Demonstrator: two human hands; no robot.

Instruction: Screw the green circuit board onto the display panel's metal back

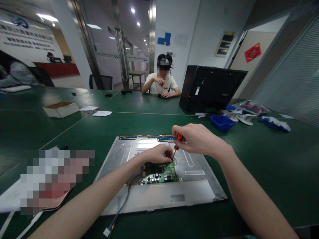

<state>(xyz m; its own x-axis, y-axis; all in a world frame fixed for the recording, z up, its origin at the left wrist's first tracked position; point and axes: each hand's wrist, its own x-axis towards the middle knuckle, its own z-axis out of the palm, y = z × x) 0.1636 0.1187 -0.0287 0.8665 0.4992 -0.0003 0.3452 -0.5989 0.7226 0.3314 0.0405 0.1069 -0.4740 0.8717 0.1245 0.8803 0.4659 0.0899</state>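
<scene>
My right hand (193,141) is wrapped round the red and black handle of a screwdriver (178,139). The thin shaft slants down to the upper right corner of a green circuit board (163,174). Close to the tip, my left hand (159,153) has its fingers pinched at the board's edge; whatever lies between them is hidden. The board rests on the metal back of a flat display panel (199,191), lying on the table. A grey cable (124,202) with a white plug runs from the board over the panel's near edge.
On the green table (139,119) stand a white box (61,109), a blue tray (222,122) and a black monitor housing (211,88). Gloves (274,123) lie at right. A blurred item with white cables (50,179) is at left. A person (161,79) sits opposite.
</scene>
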